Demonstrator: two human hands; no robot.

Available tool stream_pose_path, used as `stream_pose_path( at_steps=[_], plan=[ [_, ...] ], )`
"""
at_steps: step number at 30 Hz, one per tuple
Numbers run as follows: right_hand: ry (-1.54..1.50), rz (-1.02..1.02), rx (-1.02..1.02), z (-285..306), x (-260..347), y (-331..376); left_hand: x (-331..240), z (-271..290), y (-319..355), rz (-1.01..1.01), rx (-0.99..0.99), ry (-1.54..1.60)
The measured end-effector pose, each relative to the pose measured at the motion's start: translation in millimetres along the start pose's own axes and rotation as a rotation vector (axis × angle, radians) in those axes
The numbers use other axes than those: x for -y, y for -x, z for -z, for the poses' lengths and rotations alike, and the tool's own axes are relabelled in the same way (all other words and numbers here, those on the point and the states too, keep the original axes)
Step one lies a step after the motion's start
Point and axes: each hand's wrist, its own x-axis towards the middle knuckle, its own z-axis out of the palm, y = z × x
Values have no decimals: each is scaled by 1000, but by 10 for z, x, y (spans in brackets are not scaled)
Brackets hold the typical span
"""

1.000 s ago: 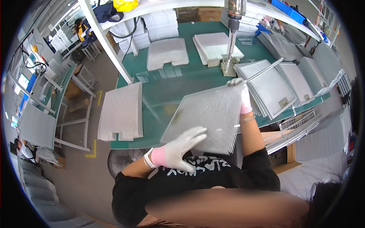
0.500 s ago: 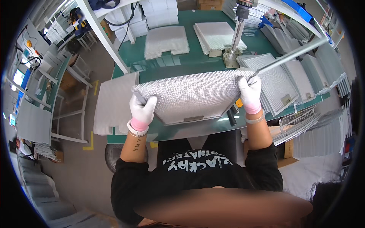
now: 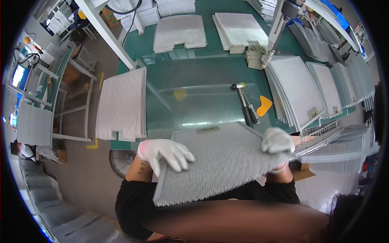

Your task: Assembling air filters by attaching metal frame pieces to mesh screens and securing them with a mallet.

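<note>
A silver mesh filter panel [image 3: 214, 158] with a thin metal rim and a small plate on its far edge lies tilted over my lap at the table's front edge. Along its left edge rests my left hand [image 3: 166, 156], white-gloved, fingers spread over the mesh. My right hand [image 3: 277, 141], gloved too, is curled over the panel's right corner. From beside that hand a pale long strip [image 3: 336, 158] runs out to the right; whether it joins the panel is hidden. Beyond the panel lie a hammer [image 3: 244, 103] and a yellow flat piece [image 3: 264, 106].
Stacked panels stand on the green table [image 3: 194, 101]: a left stack [image 3: 121, 103], two far stacks [image 3: 180, 32] [image 3: 239, 30] and a right stack [image 3: 296, 87]. A metal arm [image 3: 277, 30] stands at the back right. A white post [image 3: 106, 34] rises at the left.
The panel has come down toward me from above the table and turned over, its small plate now on the far edge. My left hand has loosened its grip and spread its fingers. The strip swung down.
</note>
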Motion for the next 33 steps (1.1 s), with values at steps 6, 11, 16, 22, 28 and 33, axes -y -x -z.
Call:
stream_pose_path(
  at_steps=[6,11,16,22,28,33],
  plan=[
    [7,-25,191,148,136,184,252,-110,38,1107,75,-293],
    [-20,75,374,225,136,187,723,111,-60,1191,291,-339],
    [-152,174,289,203,-61,127,1128,277,-85,1158,322,-429],
    [175,63,61,29,-137,-321,128,639,-268,597,-179,341],
    [193,-308,-157,20,-372,-634,-462,-116,-806,326,-973,-965],
    [110,-99,-16,-15,-387,-559,-283,-104,-762,118,-1023,-1095]
  ],
)
